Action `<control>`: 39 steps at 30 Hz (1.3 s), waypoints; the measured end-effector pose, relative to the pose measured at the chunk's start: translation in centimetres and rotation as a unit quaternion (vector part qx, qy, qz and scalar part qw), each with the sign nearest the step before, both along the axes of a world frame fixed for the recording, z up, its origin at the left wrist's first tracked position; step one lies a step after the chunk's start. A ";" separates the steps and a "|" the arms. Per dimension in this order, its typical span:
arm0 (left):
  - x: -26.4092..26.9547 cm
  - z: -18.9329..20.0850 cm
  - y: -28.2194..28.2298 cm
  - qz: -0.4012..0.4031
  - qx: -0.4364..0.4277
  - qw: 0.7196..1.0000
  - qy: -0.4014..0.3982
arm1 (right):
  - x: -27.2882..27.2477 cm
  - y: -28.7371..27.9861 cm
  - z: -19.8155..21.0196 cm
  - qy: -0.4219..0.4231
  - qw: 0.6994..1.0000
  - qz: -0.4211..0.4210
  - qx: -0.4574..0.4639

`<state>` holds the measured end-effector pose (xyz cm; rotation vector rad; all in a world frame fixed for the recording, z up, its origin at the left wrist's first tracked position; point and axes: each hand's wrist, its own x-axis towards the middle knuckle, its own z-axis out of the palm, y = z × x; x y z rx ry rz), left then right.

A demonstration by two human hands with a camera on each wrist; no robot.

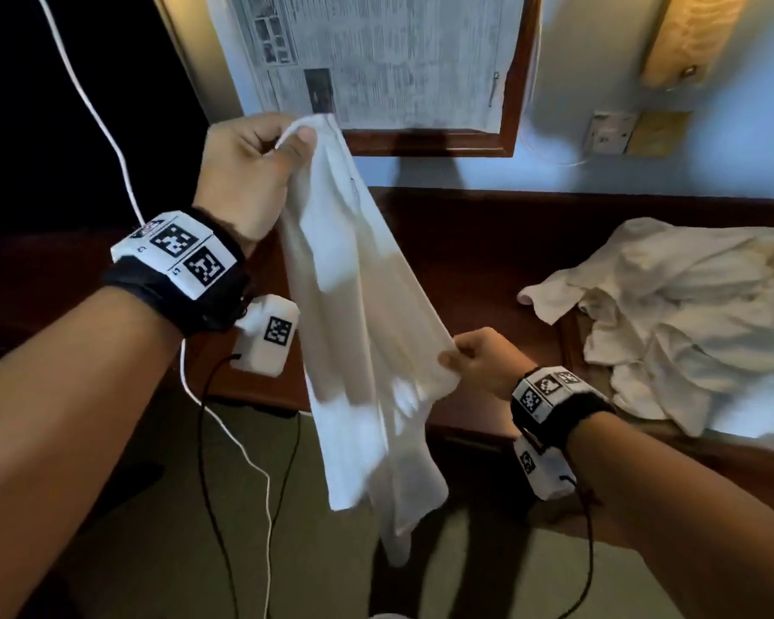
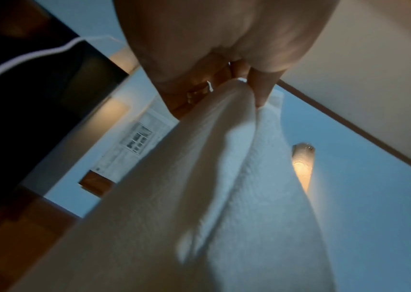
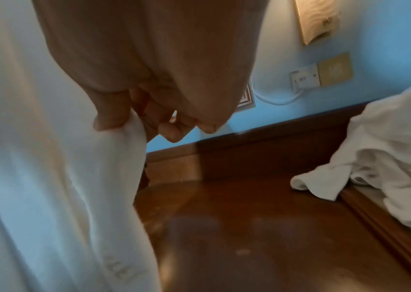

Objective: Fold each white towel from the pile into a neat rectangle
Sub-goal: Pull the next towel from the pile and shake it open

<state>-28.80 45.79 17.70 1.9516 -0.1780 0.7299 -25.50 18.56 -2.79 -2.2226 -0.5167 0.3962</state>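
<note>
Left hand [image 1: 246, 172] pinches the towel [image 1: 363, 314] corner high, right hand [image 1: 479, 359] pinches its side edge low, cloth hanging past the desk [image 1: 474, 270] edge, the pile [image 1: 689, 319] heaped right, bare wood between.

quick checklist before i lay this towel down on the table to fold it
1. Left hand grip on the towel top corner: ok, pinched.
2. Right hand grip on the side edge: ok, pinched.
3. Towel spread flat between the hands: not ok, it hangs bunched and creased.
4. Bare wooden table under the hands: ok.
5. Pile of towels apart from the landing spot: ok, off to the right.
6. Lower corners found: cannot tell, they dangle below the table edge.
</note>
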 end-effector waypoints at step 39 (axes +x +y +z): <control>-2.7 -3.8 2.3 -0.182 0.216 0.954 0.095 | -9.0 14.0 11.5 -0.028 0.879 -0.187 0.439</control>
